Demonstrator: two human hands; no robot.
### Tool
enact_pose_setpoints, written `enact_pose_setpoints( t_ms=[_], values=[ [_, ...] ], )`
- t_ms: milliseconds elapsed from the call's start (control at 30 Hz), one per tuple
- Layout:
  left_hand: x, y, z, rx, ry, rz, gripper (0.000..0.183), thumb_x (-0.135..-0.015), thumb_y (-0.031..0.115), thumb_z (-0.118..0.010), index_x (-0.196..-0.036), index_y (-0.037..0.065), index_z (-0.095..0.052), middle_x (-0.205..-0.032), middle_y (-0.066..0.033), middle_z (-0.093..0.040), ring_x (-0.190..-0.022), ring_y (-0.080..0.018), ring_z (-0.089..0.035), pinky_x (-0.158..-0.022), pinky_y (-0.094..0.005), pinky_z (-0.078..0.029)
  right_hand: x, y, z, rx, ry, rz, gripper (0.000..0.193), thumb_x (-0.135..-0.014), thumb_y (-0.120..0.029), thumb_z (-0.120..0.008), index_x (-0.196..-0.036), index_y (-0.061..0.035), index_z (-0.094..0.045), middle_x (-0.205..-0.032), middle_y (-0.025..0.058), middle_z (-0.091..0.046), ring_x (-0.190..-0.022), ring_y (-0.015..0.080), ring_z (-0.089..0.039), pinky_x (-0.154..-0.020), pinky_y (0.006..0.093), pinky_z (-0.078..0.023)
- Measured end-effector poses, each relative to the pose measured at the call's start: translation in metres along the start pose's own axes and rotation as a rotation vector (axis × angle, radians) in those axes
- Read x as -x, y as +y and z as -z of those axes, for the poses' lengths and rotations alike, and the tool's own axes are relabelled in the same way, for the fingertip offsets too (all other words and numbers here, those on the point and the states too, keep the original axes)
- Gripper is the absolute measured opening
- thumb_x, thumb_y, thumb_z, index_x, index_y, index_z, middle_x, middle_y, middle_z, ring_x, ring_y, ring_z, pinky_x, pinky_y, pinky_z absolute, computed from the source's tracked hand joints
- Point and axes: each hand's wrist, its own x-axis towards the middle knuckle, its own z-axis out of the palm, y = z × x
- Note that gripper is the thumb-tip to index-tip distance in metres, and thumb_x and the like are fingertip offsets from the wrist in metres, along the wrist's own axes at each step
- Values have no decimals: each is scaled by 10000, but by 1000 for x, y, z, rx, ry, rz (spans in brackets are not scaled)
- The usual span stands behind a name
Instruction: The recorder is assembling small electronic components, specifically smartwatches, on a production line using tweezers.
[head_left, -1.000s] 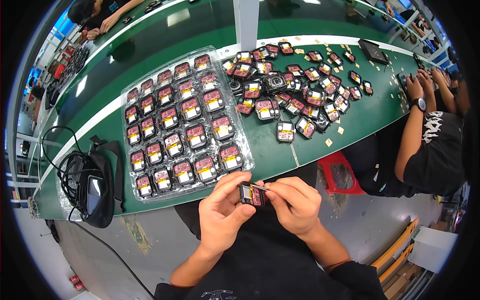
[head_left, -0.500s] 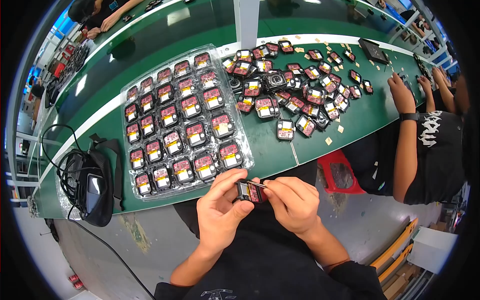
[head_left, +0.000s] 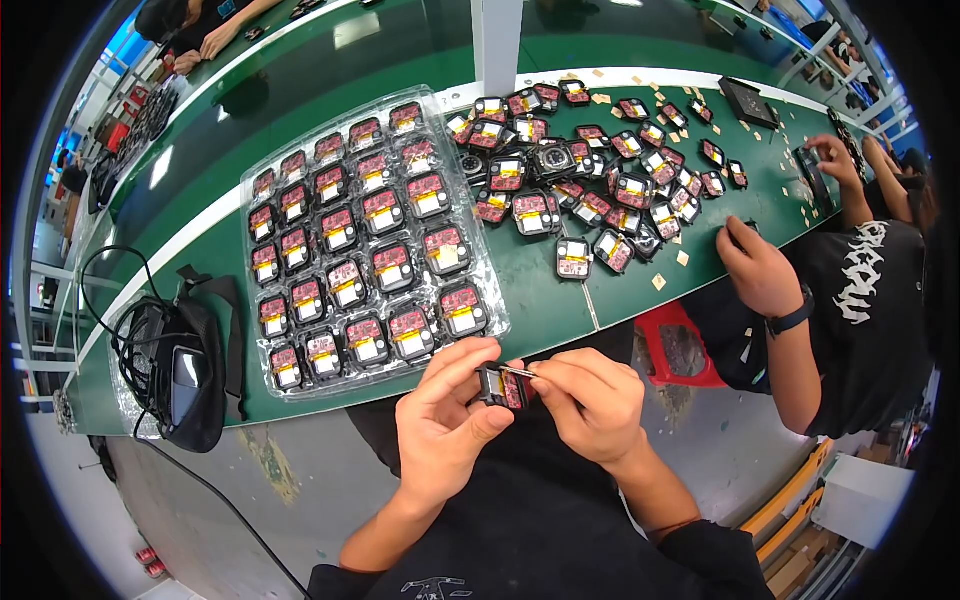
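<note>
The left hand point(head_left: 445, 425) grips an open square smartwatch body point(head_left: 503, 388) between its thumb and fingers, with the palm turned toward the right. The watch body is up in the air by the near edge of the green workbench point(head_left: 530, 325), in front of the person's black shirt point(head_left: 545, 505), tilted, with its red circuit board showing. The right hand point(head_left: 592, 408) has thumb and forefinger pinched together on a slim metal tool point(head_left: 518, 372), which lies across the top of the watch body; the tip is too small to make out, though it could be tweezers.

On the bench to the left, a clear plastic blister tray point(head_left: 480, 250) bears rows of similar watch bodies with red boards, yellow tape and white labels. To the right of the tray is a loose heap of watch bodies point(head_left: 632, 190), some overlapping, with small tan squares point(head_left: 659, 283) scattered around it. A black bag point(head_left: 205, 400) with coiled black cable point(head_left: 135, 345) sits at the bench's left end. On the right, a co-worker's hand point(head_left: 765, 270) is over the bench edge, near a red stool point(head_left: 650, 335).
</note>
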Motion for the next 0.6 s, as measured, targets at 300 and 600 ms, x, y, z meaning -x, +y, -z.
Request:
enact_pose_setpoints(
  t_ms=[300,600],
  values=[
    [-2,0,-2,-1,16,4,551,-877,-24,-790,-1374,-106,-566,-1455,-149,-474,-1270,-296,-605,-965,-332,-566,-2,3,-1,-6,11,-3,95,-829,-39,-804,-908,-11,-759,-814,105,-718,-632,222,-697,-559,304,-547],
    [1,-1,0,18,47,40,547,-875,-31,-788,-1369,-111,-568,-1449,-150,-479,-1264,-294,-610,-971,-341,-568,3,5,-9,178,77,171,170,-794,-17,-817,-936,11,-728,-829,98,-696,-584,211,-638,-523,305,-496]
  ],
)
